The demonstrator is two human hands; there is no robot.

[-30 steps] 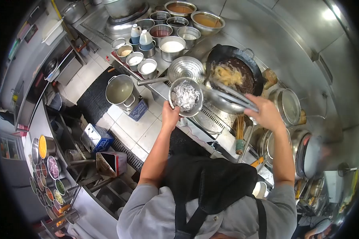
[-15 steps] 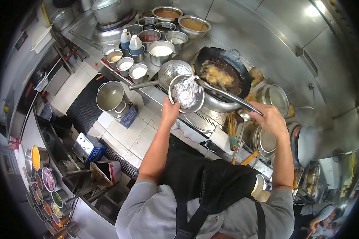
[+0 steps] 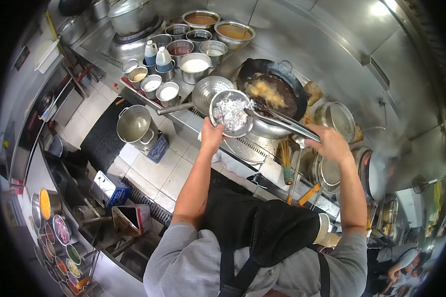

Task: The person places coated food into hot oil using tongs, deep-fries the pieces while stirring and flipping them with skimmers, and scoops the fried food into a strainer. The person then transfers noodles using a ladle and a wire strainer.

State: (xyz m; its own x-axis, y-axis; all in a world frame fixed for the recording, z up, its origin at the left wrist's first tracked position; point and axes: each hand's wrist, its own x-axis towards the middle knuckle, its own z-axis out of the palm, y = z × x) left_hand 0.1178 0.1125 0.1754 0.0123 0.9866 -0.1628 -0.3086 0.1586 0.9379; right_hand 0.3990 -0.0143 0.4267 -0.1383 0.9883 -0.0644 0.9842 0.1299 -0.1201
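My left hand (image 3: 212, 136) grips the near rim of a metal bowl (image 3: 241, 132), its fingers partly hidden beneath. Inside lie pieces coated in white powder (image 3: 230, 113). My right hand (image 3: 329, 143) is closed around long metal tongs (image 3: 287, 124). Their tips reach the bowl's right edge, where a little white coating shows; whether they pinch a piece I cannot tell. Just beyond, golden pieces (image 3: 266, 93) bubble in dark oil in a black wok (image 3: 298, 90). A perforated strainer (image 3: 203, 94) rests left of the wok, partly behind the bowl.
Several metal containers of sauces and powders (image 3: 194, 75) stand at the back left, beside two capped bottles (image 3: 163, 58). A bamboo brush (image 3: 286, 163) lies right of the bowl. On the floor is a large pot (image 3: 135, 126). Another person (image 3: 399, 262) is at the lower right.
The tongs' tips have moved slightly down and right along the bowl's edge. The white clump lifted at their tips is no longer raised there. The view has shifted slightly.
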